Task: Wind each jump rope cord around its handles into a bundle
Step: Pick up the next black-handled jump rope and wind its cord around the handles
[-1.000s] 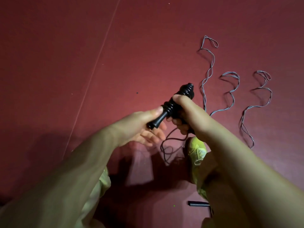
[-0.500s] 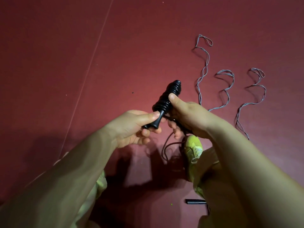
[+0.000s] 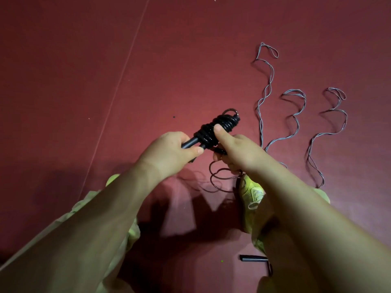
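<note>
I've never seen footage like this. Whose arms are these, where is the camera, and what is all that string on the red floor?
No machine here: a person wears a camera on the head, looking down at their own arms. The left hand grips the bare end of the black handles. The right hand presses its thumb on the black cord bundle already wound round them, and its fingers seem to hold the loose black cord that trails to the red floor. Three grey jump ropes lie unwound to the right, waiting. A yellow-green shoe shows below, and another black handle lies near the bottom edge.
</note>
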